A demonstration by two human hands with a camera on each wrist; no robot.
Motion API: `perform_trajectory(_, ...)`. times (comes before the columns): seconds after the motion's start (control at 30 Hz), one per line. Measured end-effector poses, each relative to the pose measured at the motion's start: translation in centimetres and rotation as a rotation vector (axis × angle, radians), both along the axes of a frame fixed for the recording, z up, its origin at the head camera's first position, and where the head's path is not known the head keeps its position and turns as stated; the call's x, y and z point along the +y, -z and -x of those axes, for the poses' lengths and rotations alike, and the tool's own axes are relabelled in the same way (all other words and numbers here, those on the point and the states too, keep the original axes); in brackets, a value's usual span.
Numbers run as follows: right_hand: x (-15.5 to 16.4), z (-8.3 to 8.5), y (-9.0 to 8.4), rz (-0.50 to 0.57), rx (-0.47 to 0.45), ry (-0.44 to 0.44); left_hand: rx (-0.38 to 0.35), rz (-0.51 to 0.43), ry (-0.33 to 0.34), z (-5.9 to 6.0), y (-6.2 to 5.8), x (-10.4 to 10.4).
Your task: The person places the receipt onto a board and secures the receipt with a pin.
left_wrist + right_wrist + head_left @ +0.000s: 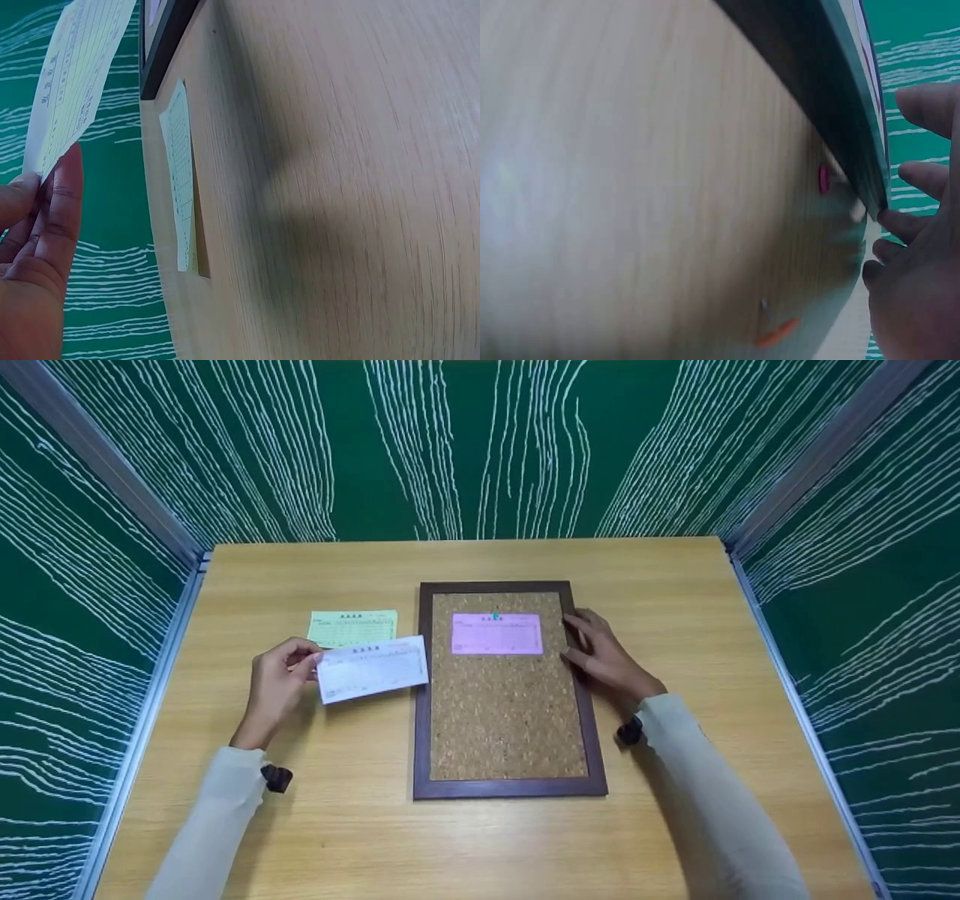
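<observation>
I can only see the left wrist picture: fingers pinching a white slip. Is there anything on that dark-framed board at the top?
Observer: Yes, a pink slip lies on the cork board, near its top, with a green pin at its upper edge.
Operator: What is the other hand doing?
Observer: The right hand rests on the board's right frame edge, fingers fairly straight.
Operator: And the sheet lying flat on the table?
Observer: That green slip lies just beyond the white slip in the left hand.

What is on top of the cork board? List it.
On the cork board, a pink slip is fixed by a green pin; the right hand rests on the frame. Cork beneath the slip is hidden.
</observation>
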State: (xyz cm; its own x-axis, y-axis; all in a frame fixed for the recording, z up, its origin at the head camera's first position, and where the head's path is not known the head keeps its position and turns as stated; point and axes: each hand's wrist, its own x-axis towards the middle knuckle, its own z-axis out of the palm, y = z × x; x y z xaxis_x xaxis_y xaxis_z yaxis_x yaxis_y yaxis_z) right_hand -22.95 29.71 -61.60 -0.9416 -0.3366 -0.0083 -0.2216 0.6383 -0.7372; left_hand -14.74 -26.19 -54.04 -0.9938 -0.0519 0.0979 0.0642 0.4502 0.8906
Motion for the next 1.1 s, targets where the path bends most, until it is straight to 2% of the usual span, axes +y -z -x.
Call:
perform_trajectory(0.2, -0.9, -0.7, -0.4, -0.022, 0.075, -0.007, 0.038, 0.002, 0.0, 0.1, 0.2, 0.1)
perform_trajectory(0.53, -1.9, -1.6, -1.0, 0.012, 0.111, -0.092, 0.031, -0.032, -0.006, 0.1, 0.0, 0.8)
perform_trajectory(0.93, -3.3, -2.1, -1.6, 0.068, 0.147, -0.123, 0.025, -0.052, 0.01, 0.7, -0.1, 1.5)
perform_trajectory(1.1, -4.0, -2.6, -2.1, 0.086, 0.135, -0.128, 0.039, -0.036, 0.023, 0.6, -0.2, 1.7)
